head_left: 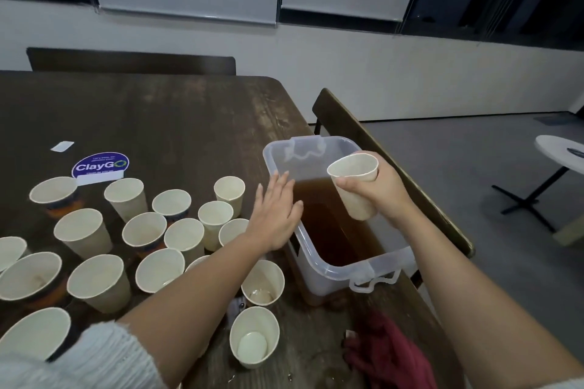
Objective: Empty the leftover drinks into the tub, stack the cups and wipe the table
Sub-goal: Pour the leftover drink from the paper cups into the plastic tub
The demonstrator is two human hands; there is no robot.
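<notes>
A clear plastic tub (328, 267) holding brown liquid stands at the table's right edge. My right hand (380, 191) grips a cream paper cup (355, 181) above the tub, its mouth tilted toward me. My left hand (276, 215) lies flat with straight fingers over the tub's left rim. Several cream paper cups (145, 232) stand upright across the left of the dark wooden table (177, 123). One cup (262, 283) near the tub holds a little brown drink. A dark red cloth (384, 352) lies crumpled on the table in front of the tub.
A round purple ClayGO sticker (100, 164) and a small white label (62, 146) lie on the table behind the cups. Dark benches (131, 61) line the far side and right side. A white round table (561, 153) stands on the grey floor at right.
</notes>
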